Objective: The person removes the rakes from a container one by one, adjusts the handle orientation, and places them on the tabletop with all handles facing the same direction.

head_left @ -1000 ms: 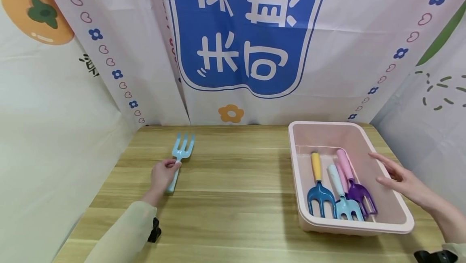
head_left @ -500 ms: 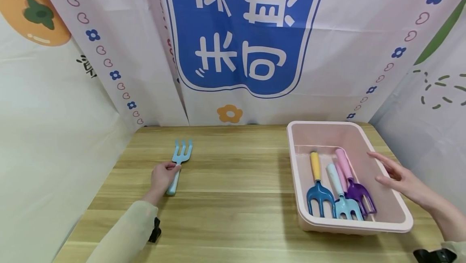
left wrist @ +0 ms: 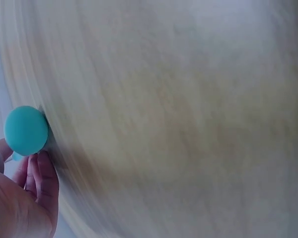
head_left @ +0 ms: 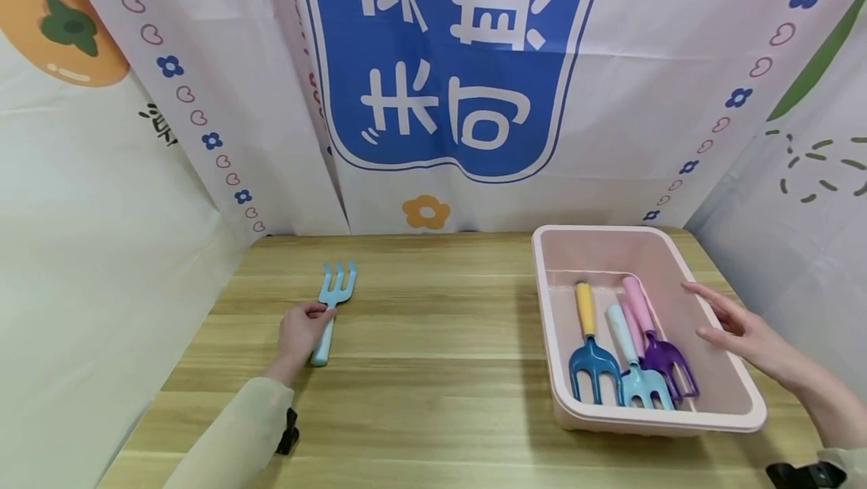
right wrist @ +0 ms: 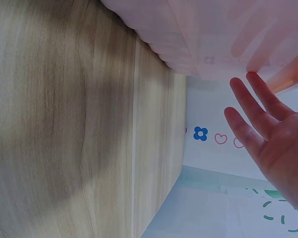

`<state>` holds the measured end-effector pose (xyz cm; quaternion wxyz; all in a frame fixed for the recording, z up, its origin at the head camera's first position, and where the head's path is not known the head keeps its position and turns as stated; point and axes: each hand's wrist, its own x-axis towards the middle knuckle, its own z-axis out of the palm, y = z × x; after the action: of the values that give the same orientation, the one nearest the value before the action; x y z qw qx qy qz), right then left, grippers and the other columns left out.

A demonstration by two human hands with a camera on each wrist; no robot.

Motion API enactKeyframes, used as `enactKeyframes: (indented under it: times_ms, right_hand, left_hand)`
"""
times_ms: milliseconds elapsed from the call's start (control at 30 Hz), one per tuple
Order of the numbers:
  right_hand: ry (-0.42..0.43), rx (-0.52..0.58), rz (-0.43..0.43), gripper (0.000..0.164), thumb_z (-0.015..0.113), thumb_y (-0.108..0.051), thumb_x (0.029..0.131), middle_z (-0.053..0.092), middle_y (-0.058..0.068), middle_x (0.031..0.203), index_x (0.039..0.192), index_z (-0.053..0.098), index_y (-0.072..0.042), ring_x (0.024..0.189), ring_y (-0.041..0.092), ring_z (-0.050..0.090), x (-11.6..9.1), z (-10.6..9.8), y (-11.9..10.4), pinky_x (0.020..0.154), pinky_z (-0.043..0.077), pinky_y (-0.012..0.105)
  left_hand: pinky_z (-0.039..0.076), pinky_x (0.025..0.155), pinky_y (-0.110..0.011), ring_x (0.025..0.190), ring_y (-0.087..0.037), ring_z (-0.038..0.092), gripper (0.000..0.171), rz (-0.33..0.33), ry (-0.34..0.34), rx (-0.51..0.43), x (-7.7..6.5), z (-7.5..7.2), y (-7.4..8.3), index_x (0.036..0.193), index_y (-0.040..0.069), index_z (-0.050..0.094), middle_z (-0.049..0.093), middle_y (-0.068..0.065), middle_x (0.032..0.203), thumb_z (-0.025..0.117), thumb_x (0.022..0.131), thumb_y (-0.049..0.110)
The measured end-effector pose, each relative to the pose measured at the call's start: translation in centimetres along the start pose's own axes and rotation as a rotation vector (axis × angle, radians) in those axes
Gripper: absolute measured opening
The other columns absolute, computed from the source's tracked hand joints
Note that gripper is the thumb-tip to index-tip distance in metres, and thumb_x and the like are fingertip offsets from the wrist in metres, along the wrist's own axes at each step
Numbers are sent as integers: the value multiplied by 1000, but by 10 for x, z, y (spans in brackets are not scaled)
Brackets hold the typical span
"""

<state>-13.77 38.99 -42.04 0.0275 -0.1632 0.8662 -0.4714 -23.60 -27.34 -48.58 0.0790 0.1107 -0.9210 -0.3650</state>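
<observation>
your left hand (head_left: 301,326) is gripping the light blue fork (head_left: 330,307) near the table's (head_left: 433,338) left edge; your right hand (head_left: 738,326) is resting open-fingered against the pink bin (head_left: 704,308).

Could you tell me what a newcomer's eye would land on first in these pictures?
Probably the pink bin at the table's right, with three toy forks in it and the right hand open at its far rim. Then the blue fork lying on the table at left, its handle held by the left hand.

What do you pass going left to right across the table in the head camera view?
Left hand → light blue fork → pink bin → dark blue fork → purple fork → right hand.
</observation>
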Motion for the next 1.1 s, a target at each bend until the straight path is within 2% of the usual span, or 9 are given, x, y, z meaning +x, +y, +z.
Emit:
enactKeyframes:
  times_ms: [300,433,600,733,967,1100]
  right_hand:
    - [-8,22,-10,65,49,0,98,36,-33,129,155,23,-18,107,-10,49,1,1,-2,72,53,26]
    - [-7,14,-22,65,49,0,98,36,-33,130,155,23,-17,107,-10,48,0,1,-2,72,53,25]
    - [-5,13,-40,65,49,1,98,36,-32,131,155,24,-16,108,-10,48,0,1,-2,72,53,25]
    - [-7,16,-36,65,49,1,98,36,-33,131,155,23,-16,107,-10,48,0,0,-1,72,53,25]
    - [-5,32,-15,65,49,2,98,38,-33,129,155,24,-18,106,-9,50,-1,0,1,71,53,26]
    - [-4,41,-16,67,49,2,98,39,-33,127,155,24,-21,105,-8,51,0,0,3,70,54,26]
  left_hand:
    - [46,71,-31,85,-27,63,30,15,69,-35,2,-6,4,105,-2,71,69,-14,92,71,90,24]
    - [46,67,-28,84,-26,63,31,23,45,-48,-4,-9,15,109,0,70,69,-13,94,70,91,25]
    - [45,57,-23,78,-21,60,32,87,-37,-81,-13,-7,39,113,-1,68,68,-11,97,69,92,24]
    - [45,58,-21,76,-17,58,29,165,-99,-114,-20,2,64,111,0,68,67,-9,96,70,92,21]
    - [50,65,-26,80,-18,61,22,310,-181,-195,-41,18,110,106,3,71,68,-5,93,74,87,14]
    - [50,63,-26,81,-18,60,22,358,-243,-224,-51,25,132,105,5,70,67,-2,93,75,87,17]
